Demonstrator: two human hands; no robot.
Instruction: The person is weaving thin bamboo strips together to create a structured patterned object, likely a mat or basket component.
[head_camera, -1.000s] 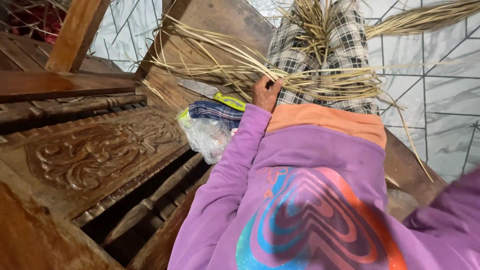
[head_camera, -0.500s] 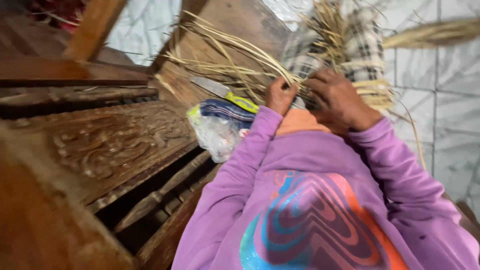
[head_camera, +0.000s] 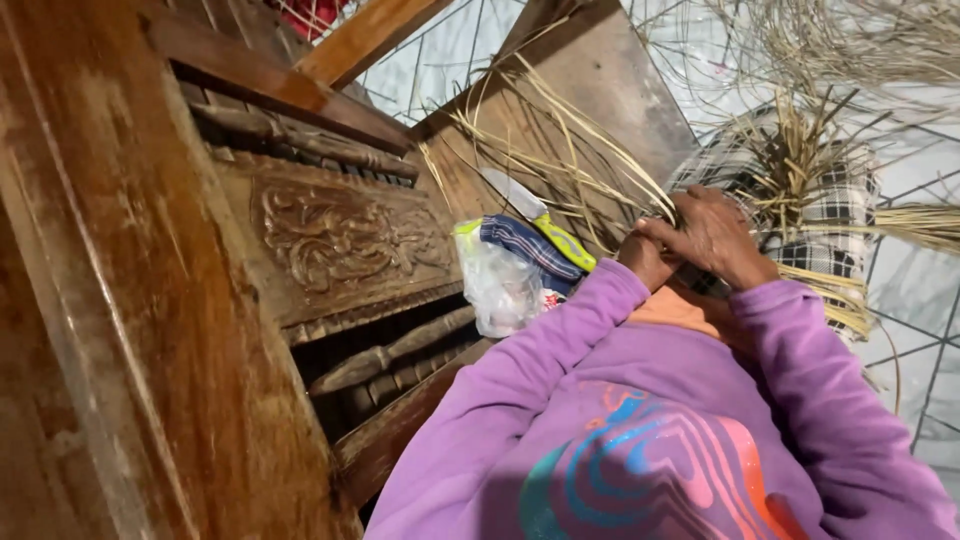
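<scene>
Carved wood fills nine o'clock. At two o'clock our right hand (head_camera: 715, 235) and left hand (head_camera: 645, 258) pinch thin straw strands (head_camera: 590, 175) over our lap; light, springy, brittle stuff, best gripped near the bunched ends.

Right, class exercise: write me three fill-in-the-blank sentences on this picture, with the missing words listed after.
1. Both hands, the left hand and right hand, work at strips of dry ____.
2. The person's sleeves are ____ in colour.
3. A clear plastic bag lies beside a knife with a ____ handle.

Missing words: straw; purple; yellow
</scene>
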